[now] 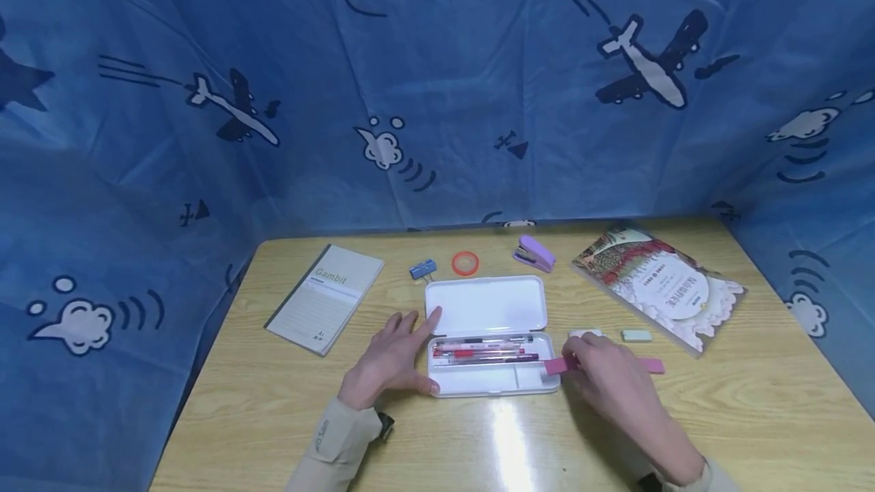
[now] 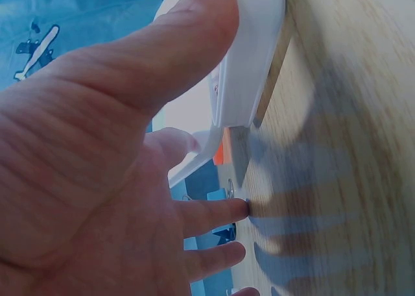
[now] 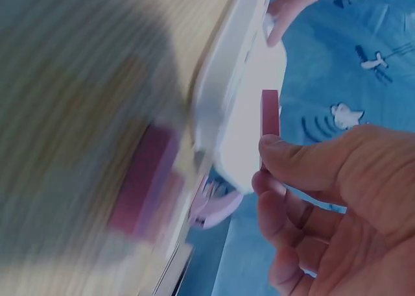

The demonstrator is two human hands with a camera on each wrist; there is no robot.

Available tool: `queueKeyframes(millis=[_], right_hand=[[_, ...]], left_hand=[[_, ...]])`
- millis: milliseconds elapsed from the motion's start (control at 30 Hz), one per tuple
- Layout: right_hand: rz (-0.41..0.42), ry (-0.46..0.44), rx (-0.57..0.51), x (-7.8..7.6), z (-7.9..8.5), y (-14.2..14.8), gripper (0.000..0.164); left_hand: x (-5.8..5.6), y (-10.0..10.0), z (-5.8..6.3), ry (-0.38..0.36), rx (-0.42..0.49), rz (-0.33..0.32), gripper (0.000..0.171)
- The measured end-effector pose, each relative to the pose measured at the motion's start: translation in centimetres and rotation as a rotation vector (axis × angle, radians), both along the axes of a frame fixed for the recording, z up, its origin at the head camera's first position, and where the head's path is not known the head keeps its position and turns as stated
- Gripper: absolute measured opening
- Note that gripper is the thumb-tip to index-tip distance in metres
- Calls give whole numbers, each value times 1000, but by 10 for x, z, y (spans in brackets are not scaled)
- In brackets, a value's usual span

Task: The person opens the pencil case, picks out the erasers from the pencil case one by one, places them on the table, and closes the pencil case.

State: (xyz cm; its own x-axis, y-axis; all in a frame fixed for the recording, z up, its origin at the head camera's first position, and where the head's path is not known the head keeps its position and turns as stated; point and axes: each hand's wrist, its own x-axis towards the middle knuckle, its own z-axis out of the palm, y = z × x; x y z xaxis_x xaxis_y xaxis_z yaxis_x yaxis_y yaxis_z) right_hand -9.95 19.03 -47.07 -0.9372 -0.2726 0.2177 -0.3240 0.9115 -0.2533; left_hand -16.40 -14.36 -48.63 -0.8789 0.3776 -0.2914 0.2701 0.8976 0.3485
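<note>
A white pencil case (image 1: pixel 472 384) lies on the table with its lid (image 1: pixel 485 306) folded back. Several pens (image 1: pixel 481 355), some red and some dark, fill its long rear compartment. At the case's left side my left hand (image 1: pixel 390 359) spreads its fingers, the thumb at the front corner and the index fingertip on the lid's edge. Between thumb and fingers, my right hand (image 1: pixel 608 374) pinches a pink bar-shaped eraser (image 3: pixel 270 111), whose end overlaps the case's right edge in the head view. A second pink eraser (image 3: pixel 144 179) rests on the table beneath that hand.
Two pale erasers (image 1: pixel 636 335) lie right of the case, one partly behind the right hand. Behind the case are a blue binder clip (image 1: pixel 423 269), an orange-red tape ring (image 1: pixel 465 263) and a purple stapler (image 1: pixel 535 253). A notebook (image 1: pixel 326 298) lies left, a patterned booklet (image 1: pixel 659 287) right.
</note>
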Motion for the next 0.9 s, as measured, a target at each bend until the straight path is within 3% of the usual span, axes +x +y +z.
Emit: queueKeyframes(millis=[100,300,533,767,900], right_hand=[[-51,-57,-6,4,1,14,27],[-115,-83,-12,13,-3,44,24],[-152,-140,10,21,-10,78,18],[-198,-283,80,25,-16,104,14],[-204,-283,101,27,-18,111,14]], left_hand=[[0,0,0,-4,2,5,126],[0,0,0,-6,5,9,126],[1,-1,0,-4,4,4,126],[1,0,0,-3,4,3,126],[1,0,0,0,-1,0,126]])
